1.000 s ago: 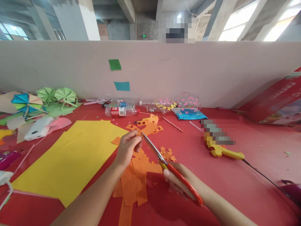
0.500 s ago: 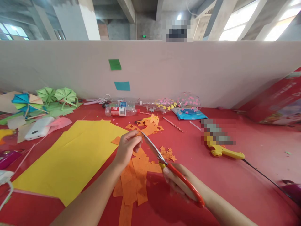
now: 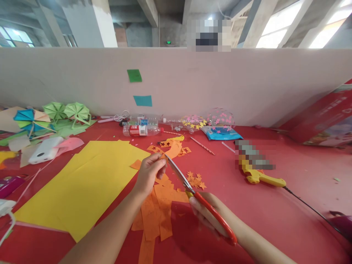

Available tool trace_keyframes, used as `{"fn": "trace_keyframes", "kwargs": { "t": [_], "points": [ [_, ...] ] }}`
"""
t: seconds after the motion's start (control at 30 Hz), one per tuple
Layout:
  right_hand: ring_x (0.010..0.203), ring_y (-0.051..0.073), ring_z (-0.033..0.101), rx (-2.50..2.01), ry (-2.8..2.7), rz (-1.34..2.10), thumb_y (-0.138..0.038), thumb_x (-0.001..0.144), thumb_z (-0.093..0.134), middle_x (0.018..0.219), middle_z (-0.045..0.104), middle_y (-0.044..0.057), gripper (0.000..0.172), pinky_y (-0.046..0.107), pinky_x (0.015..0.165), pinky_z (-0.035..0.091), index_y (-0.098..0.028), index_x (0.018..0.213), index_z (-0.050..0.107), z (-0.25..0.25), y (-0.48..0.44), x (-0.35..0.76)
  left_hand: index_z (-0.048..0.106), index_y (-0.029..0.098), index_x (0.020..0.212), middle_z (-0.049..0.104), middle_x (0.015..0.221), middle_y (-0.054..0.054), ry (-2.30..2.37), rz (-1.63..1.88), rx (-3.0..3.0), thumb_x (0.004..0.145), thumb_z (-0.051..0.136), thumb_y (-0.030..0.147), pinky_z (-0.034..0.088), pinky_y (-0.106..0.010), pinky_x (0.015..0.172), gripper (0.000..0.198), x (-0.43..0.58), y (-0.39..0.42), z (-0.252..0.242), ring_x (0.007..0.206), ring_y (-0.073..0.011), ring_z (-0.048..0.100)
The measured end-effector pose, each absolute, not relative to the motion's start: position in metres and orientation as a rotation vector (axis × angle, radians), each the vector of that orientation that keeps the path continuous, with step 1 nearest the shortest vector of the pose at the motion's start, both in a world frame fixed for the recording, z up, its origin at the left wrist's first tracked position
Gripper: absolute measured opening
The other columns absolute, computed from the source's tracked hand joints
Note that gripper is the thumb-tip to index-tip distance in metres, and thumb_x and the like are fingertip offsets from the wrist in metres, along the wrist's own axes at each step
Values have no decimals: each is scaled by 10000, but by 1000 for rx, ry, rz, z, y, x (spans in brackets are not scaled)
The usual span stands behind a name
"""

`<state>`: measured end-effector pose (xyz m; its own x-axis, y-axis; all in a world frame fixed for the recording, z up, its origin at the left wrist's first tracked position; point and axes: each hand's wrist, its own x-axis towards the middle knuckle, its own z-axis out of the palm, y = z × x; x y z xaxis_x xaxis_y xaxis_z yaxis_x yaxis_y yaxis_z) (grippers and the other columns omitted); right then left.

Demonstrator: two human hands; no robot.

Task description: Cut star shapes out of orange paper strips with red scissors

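Note:
My left hand (image 3: 150,172) pinches a strip of orange paper (image 3: 173,148) between thumb and fingers, above the table. The scissors (image 3: 178,170) have long metal blades and red handles, and my right hand (image 3: 209,211) is wrapped round the handles. Their blade tips reach the strip beside my left fingertips; whether the blades are in the paper I cannot tell. Small cut orange stars (image 3: 195,179) lie just right of the blades. Under my hands spread several loose orange paper pieces (image 3: 154,216). Beyond lie orange scraps with star-shaped holes (image 3: 186,150).
Yellow paper sheets (image 3: 82,187) cover the left of the red table (image 3: 275,227). Plastic bottles (image 3: 137,130), a blue packet (image 3: 222,132) and a striped straw (image 3: 202,145) lie near the partition (image 3: 176,80). At right is a yellow glue gun (image 3: 264,178) with a cord.
The upper part of the orange strip has dropped lower, showing more of the yellow scrap behind it. The scissor handles have shifted slightly left and down. My left hand has hardly moved.

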<state>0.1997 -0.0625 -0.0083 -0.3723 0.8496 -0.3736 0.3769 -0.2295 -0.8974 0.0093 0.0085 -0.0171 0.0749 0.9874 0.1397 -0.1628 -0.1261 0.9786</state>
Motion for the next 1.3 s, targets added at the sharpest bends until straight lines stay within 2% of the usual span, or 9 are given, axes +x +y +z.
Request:
{"fn": "trace_keyframes", "kwargs": {
  "t": [0.13,0.37,0.7,0.87,1.1,1.3],
  "points": [
    [276,37,276,-1433,-1625,1657,-825,702,460,372,343,-104,622,169,273,230,-227,566,355,-10,-61,201,488,177,554,458,509,41,950,1313,1227,749,545,274,300,-192,410,225,8,9,-17,454,-70,395],
    [317,52,344,-1385,-1665,1610,-767,781,438,376,371,-99,583,181,349,286,-215,601,384,-15,-59,205,490,180,545,441,497,40,942,1283,1253,745,535,263,282,-200,404,221,9,7,-14,447,-73,375],
    [275,30,279,-1481,-1626,1630,-887,640,434,362,341,-102,677,183,304,224,-225,544,327,-6,-61,202,525,176,557,469,499,40,924,1317,1206,748,565,273,284,-201,406,217,7,9,-17,442,-70,385],
    [268,41,296,-1485,-1625,1616,-870,659,448,336,341,-101,664,195,311,242,-228,541,323,-9,-60,203,564,167,582,489,493,35,915,1364,1122,735,578,267,283,-191,396,183,7,10,-14,440,-67,401],
    [268,31,299,-1517,-1612,1620,-847,671,465,352,349,-104,650,183,310,254,-224,541,329,-7,-60,201,523,166,582,518,499,42,905,1436,1053,769,592,269,318,-188,415,224,7,11,-13,419,-55,424],
    [275,37,315,-1497,-1594,1581,-773,738,483,366,337,-113,594,185,326,285,-224,563,340,-12,-62,201,605,151,653,574,565,21,835,1307,1135,802,599,306,371,-204,450,216,10,8,-15,450,-69,491]
  ]
}}
